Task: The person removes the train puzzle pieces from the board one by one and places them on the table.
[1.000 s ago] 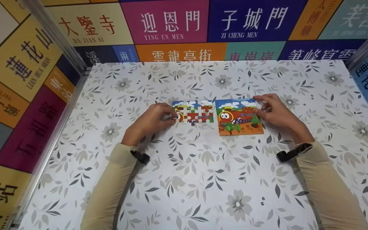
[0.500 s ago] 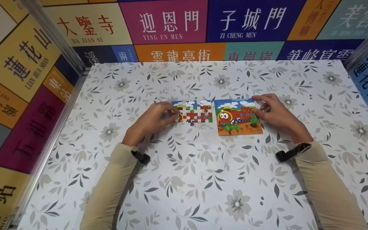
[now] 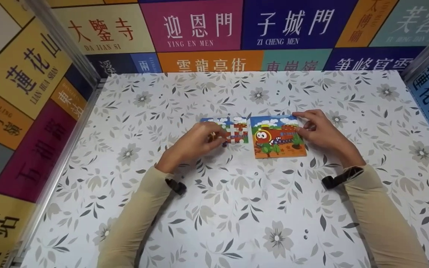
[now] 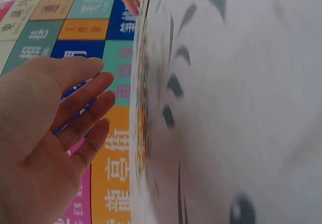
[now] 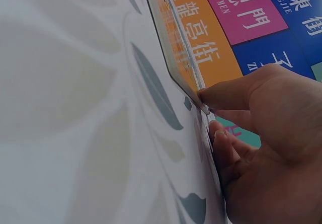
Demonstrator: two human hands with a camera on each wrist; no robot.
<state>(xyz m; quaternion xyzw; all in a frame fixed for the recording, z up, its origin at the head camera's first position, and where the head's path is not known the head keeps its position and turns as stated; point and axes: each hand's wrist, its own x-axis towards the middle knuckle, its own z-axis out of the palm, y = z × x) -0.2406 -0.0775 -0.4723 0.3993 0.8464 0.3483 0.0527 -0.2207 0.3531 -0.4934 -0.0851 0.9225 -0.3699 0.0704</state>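
Jigsaw pieces (image 3: 241, 134) of a red train lie in loose rows on the table, with narrow gaps between them. My left hand (image 3: 199, 138) hovers over the left part of these pieces and hides several. In the left wrist view, the left hand (image 4: 55, 128) has relaxed fingers, the thumb apart, and nothing shows in it. Right of the pieces lies a square picture card (image 3: 278, 139) with the whole train scene. My right hand (image 3: 319, 130) holds this card at its upper right corner, index finger on top and thumb at the right side.
A floral cloth (image 3: 237, 208) covers the table. Behind its far edge stands a wall of coloured panels (image 3: 196, 29) with lettering, and another panelled wall (image 3: 17, 111) runs along the left. Each wrist carries a small black camera mount (image 3: 176, 186).
My left hand has moved from the left edge of the jigsaw pieces to the right, over them. The right hand and the card stay where they were.
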